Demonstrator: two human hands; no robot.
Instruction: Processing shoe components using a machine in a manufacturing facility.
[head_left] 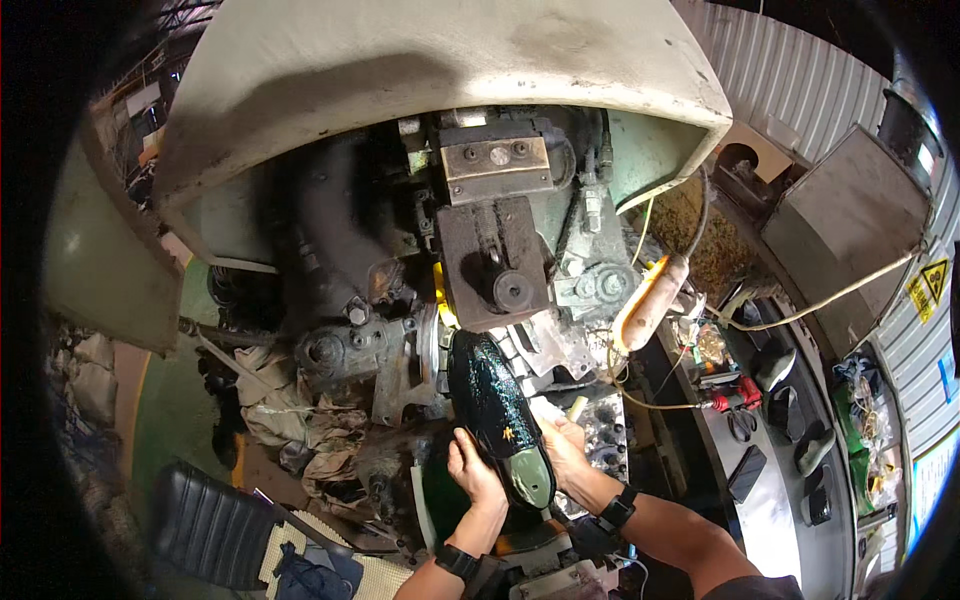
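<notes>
A dark, glossy shoe upper (pixel 490 390) with a glittering side is stretched over a green shoe last (pixel 530 476). Its toe points away from me, into the machine, close under the dark metal block (pixel 495 262). My left hand (pixel 478 478) is closed on the left side near the heel, thumb up along the edge. From the right, my right hand (pixel 566 452) grips the heel area, its fingers partly hidden behind the shoe. A pale piece (pixel 545 408), perhaps cloth or a glove, shows by the right fingers. Both wrists wear dark bands.
A large cream machine hood (pixel 450 60) arches overhead. A lit work lamp (pixel 650 303) hangs at the right on a cable. The right-hand bench (pixel 765 535) carries a red-handled tool (pixel 738 395), a dark phone-like slab (pixel 746 473) and several shoe pieces. A black chair (pixel 210 525) stands at lower left.
</notes>
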